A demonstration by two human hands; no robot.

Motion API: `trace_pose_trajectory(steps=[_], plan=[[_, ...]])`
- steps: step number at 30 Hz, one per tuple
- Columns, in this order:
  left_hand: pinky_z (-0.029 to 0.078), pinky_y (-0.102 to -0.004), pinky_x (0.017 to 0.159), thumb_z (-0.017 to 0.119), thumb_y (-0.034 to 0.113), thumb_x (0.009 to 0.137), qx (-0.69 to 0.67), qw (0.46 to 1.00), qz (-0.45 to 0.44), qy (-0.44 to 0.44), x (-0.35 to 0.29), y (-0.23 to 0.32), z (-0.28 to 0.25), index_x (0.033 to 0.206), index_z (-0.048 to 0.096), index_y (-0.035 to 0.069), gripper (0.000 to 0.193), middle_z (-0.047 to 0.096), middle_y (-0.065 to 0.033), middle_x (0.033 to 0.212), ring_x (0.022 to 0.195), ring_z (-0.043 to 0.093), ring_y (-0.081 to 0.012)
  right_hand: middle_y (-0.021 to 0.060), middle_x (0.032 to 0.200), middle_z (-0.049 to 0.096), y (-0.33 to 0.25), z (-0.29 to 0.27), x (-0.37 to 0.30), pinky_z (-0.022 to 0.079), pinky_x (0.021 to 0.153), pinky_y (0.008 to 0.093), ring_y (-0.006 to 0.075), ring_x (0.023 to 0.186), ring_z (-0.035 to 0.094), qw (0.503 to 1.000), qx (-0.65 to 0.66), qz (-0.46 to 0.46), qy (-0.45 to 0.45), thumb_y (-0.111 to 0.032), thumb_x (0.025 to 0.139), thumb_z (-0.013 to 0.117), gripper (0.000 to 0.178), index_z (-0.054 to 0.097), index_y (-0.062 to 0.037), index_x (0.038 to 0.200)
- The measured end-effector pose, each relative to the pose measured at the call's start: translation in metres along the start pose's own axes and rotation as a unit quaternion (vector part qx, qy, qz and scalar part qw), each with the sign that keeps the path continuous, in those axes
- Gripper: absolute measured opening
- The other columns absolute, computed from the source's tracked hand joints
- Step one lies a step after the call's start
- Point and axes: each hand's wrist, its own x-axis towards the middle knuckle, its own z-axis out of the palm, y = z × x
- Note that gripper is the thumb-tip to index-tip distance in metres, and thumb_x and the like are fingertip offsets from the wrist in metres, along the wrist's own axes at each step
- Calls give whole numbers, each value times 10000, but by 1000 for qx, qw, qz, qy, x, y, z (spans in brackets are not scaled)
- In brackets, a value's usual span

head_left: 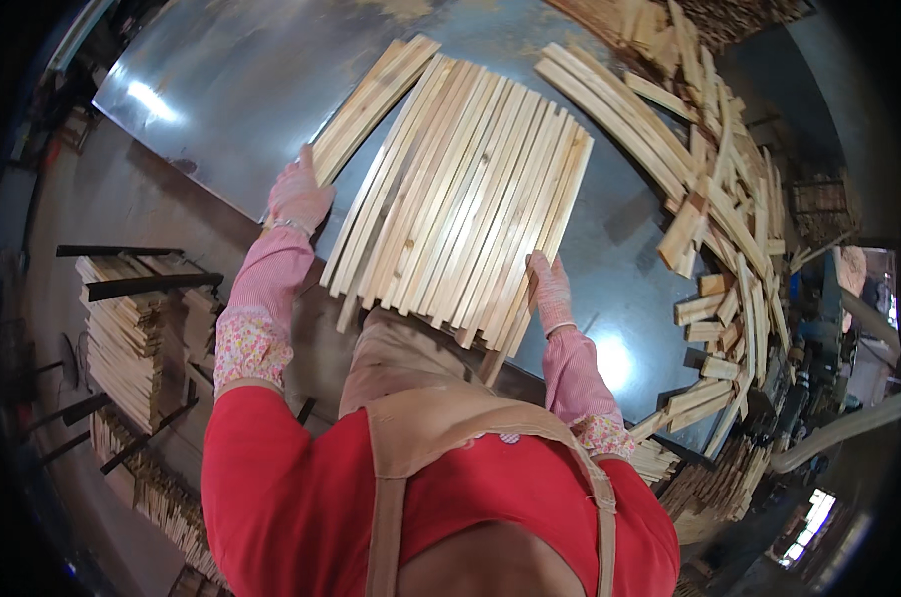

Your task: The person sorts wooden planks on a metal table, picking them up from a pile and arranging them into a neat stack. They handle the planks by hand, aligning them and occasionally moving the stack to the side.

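Note:
A row of pale wooden strips lies side by side in front of me on the metal table, their near ends uneven and jutting over its edge. My left hand, in a pinkish glove, is closed round the near end of a separate bundle of wooden strips left of the row. At the row's right side my right hand, also gloved, has its fingers bent against the outermost strip, which reaches nearer to me than the others. The palm side of both hands is hidden.
The shiny metal table stretches away to the far left. To the right, long boards lie at an angle beside a heap of loose offcuts. Stacked strips stand on a black-barred rack at the left, below table height.

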Motion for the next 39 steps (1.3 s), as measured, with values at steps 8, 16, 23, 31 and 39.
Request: trace_pose_trajectory(steps=[8,16,23,31,39], plan=[[522,-500,1104,804,428,899,20,998,-47,-46,162,-82,-50,1662,326,217,925,630,-201,1426,1365,603,-394,43,1174,662,10,214,19,527,862,296,140,989,617,998,-62,-1,-30,-244,1024,775,589,511,-36,1508],[524,-483,1104,848,404,890,15,999,-11,-37,249,-143,-59,1671,307,196,973,608,-174,1465,1350,612,-375,129,1382,698,-4,265,84,500,1086,371,242,1268,644,937,-335,-87,-52,-330,1006,751,693,512,-26,1581],[522,-459,1109,841,396,906,19,999,-36,-36,245,-131,-72,1697,264,213,996,593,-158,1473,1356,602,-357,212,1408,654,-115,407,248,428,1175,498,403,1355,562,641,-673,-369,-6,-419,944,670,637,612,-76,1478],[539,-482,1083,820,403,923,38,999,-17,-4,252,-149,-47,1685,286,249,943,597,-172,1460,1328,619,-369,198,1318,729,-171,493,345,509,1069,447,366,1267,663,619,-754,-184,-120,-591,951,644,619,750,-91,1300],[534,-488,1100,786,461,952,56,996,-63,-34,243,-140,-57,1660,321,277,867,604,-169,1457,1348,615,-374,182,1087,718,-134,470,298,605,860,428,297,961,720,937,-189,-190,-223,-461,996,725,526,657,-37,1299]])
